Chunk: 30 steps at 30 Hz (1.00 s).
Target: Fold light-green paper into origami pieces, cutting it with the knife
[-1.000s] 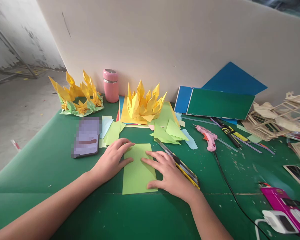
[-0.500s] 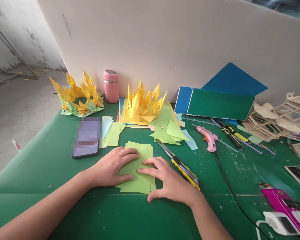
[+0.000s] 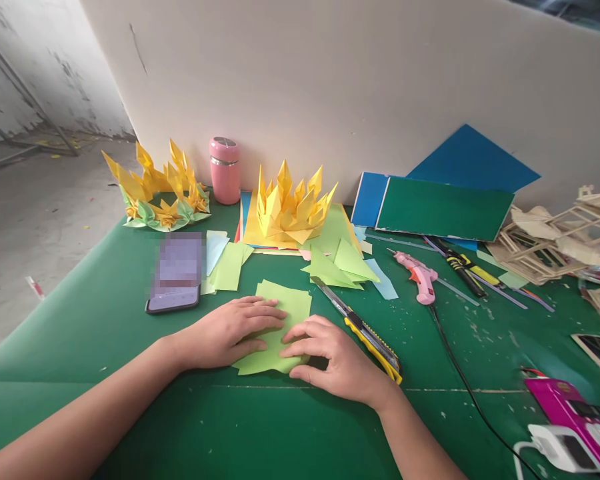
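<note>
A small stack of light green paper sheets (image 3: 289, 303) lies on the green table in front of me, its layers slightly out of line. My left hand (image 3: 240, 331) rests flat across the stack's left side, fingers stretched out. At the lower right edge, my right hand (image 3: 325, 353) has its fingers bent over the top sheet and its thumb by the edge. The paper bulges a little there, and the fingertips partly hide the grip. A yellow and black utility knife (image 3: 363, 330), blade out, lies just right of the stack.
Beyond the stack are folded green pieces (image 3: 337, 267), green strips (image 3: 230, 267) and a yellow paper crown (image 3: 295, 213). Another crown (image 3: 167, 200), a pink bottle (image 3: 225, 170) and a phone (image 3: 175, 270) stand left. Rightward lie a pink glue gun (image 3: 417, 273) with cord, pliers (image 3: 463, 267) and a power bank (image 3: 570, 413).
My right hand's fingers and thumb have drawn closer together at the paper's edge. The stack's near right corner has lifted or bent, and its sheets have turned slightly. My left hand stays flat.
</note>
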{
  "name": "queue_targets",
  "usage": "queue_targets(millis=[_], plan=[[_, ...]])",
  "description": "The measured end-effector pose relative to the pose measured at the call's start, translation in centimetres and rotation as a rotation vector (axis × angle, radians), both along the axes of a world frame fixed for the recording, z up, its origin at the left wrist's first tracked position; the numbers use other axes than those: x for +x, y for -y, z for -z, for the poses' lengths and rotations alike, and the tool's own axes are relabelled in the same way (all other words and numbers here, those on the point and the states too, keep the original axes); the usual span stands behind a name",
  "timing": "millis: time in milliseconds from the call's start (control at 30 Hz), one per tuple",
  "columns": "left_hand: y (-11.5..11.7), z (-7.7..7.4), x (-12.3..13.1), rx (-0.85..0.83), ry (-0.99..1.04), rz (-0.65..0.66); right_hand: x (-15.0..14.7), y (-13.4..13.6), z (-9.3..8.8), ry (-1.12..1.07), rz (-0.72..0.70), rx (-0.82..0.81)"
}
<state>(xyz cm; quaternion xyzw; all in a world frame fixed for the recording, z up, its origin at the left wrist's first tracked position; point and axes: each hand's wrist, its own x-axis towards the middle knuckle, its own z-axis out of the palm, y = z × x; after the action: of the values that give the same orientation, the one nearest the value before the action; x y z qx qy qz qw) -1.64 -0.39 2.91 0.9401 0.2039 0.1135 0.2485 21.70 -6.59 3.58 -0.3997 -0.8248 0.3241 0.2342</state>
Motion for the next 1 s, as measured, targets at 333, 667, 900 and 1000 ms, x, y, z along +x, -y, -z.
queue_targets(millis=[333,667,900,1000], plan=[[0.4,0.8,0.4,0.176,0.000,-0.346,-1.5,0.3,0.2,-0.003,0.066,0.033],[1.3,0.3,-0.8,0.087,0.048,-0.292,-3.7,0.7,0.3,-0.073,0.195,-0.097],[1.7,0.1,-1.9,0.007,0.099,-0.263,-4.1,-0.8,1.1,-0.039,0.239,-0.005],[1.8,0.2,-1.6,0.021,0.112,-0.296,-3.7,-1.0,1.4,-0.010,0.149,0.024]])
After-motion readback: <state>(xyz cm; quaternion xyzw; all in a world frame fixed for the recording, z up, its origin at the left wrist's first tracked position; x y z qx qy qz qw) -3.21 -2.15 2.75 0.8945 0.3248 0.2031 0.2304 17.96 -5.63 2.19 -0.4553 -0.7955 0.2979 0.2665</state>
